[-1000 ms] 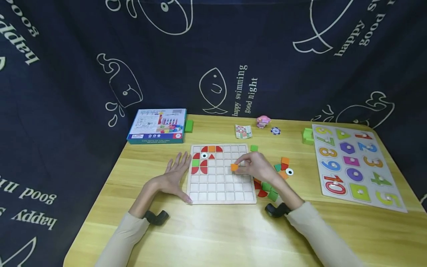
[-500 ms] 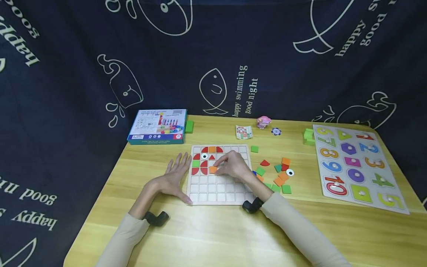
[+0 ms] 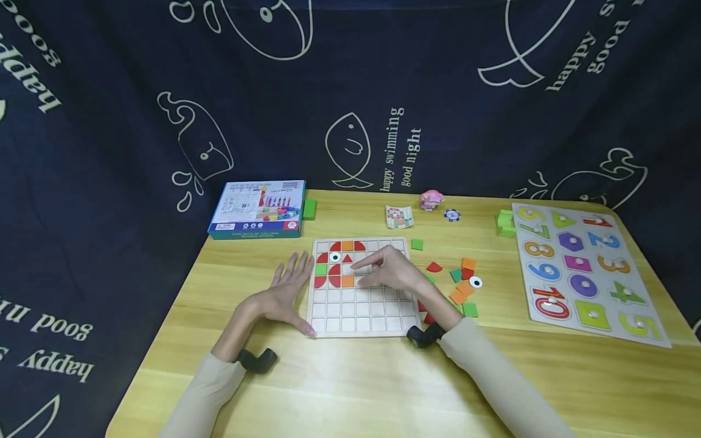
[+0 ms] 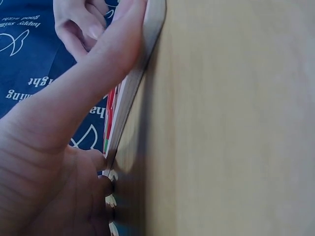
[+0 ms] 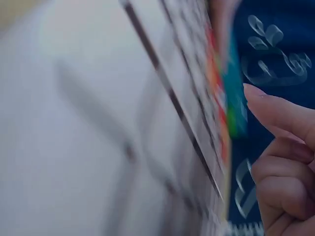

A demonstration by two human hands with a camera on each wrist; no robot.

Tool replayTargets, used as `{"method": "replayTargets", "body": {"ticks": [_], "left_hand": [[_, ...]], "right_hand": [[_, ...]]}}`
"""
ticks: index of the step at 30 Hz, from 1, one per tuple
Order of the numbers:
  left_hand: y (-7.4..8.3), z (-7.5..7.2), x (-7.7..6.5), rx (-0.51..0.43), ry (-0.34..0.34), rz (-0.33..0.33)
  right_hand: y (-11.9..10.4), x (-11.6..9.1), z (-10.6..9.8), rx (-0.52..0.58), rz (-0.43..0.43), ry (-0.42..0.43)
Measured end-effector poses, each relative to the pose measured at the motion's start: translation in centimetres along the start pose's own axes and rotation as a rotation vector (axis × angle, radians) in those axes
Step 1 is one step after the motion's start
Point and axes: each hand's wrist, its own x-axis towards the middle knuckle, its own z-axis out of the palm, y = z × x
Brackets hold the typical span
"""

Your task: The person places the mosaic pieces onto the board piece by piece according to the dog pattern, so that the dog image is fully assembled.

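A white grid board lies on the table, with red, orange and green tiles and a round eye tile in its upper left squares. An orange square tile sits flat in a square of the fourth row. My right hand hovers over the board just right of that tile, thumb and index finger apart with nothing between them; its other fingers are bent in the right wrist view. My left hand lies along the board's left edge with fingers spread, the thumb touching the near left corner.
Loose tiles lie scattered right of the board, partly hidden by my right forearm. A small picture card, a pink figure and a round chip are behind it. A box stands back left, a number puzzle at right.
My right hand has carried the orange square tile leftward, set it into the board and let go, then drawn back slightly right. My left hand has stayed put.
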Motion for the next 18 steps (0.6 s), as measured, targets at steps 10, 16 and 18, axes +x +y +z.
{"method": "replayTargets", "body": {"ticks": [10,16,18], "left_hand": [[0.0,0.3,0.2,-0.015,-0.001,0.002],[0.1,0.2,0.2,-0.01,-0.001,0.005],[0.2,0.1,0.1,-0.01,-0.003,-0.001]], "right_hand": [[6.3,-6.6,-11.1,-0.172,0.182,0.218],[9.9,-10.9,-14.3,-0.096,0.297,0.135],[10.5,-11.4,-14.6,-0.081,0.306,0.12]]}}
